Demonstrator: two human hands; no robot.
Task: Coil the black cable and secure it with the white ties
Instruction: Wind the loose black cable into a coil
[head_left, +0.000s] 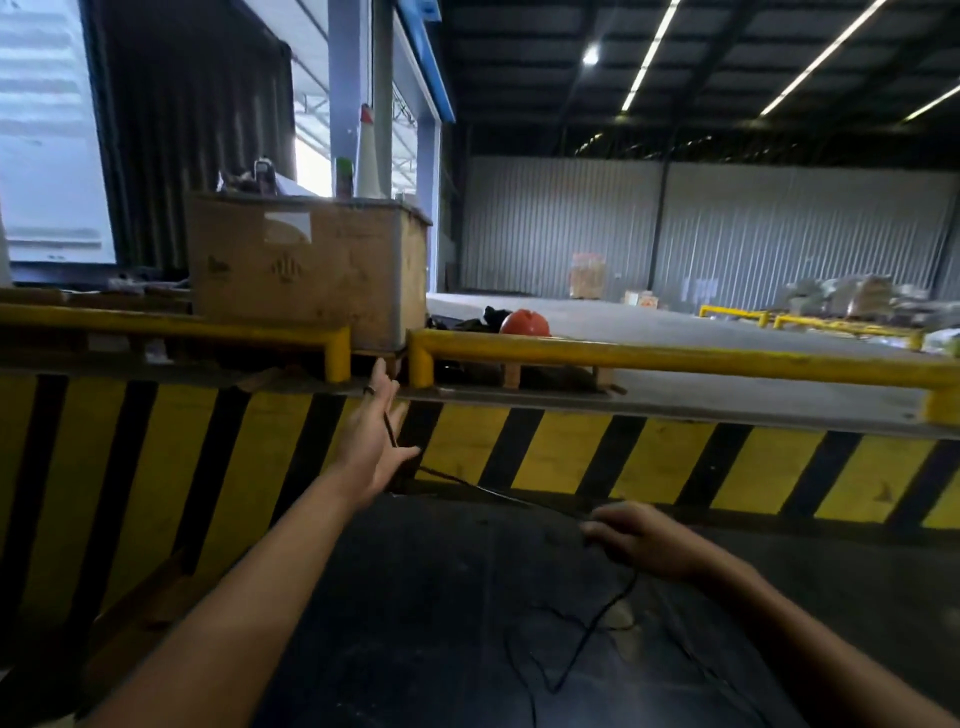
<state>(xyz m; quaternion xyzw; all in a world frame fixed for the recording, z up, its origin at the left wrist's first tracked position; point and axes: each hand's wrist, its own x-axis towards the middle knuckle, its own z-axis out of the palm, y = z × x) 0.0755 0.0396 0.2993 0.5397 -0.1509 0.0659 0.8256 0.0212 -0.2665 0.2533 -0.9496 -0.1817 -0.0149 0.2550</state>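
Note:
A thin black cable runs taut from my left hand down to my right hand. My left hand is stretched forward with the palm up and fingers spread; the cable is looped over the fingers and crosses the palm. My right hand is lower and to the right, its fingers curled around the cable. Below that hand the rest of the cable lies in loose bends on the dark floor. No white ties are in view.
A yellow and black striped dock wall stands straight ahead, topped by yellow rails. A cardboard box and an orange helmet sit on the platform behind the rails. The dark floor lies under my arms.

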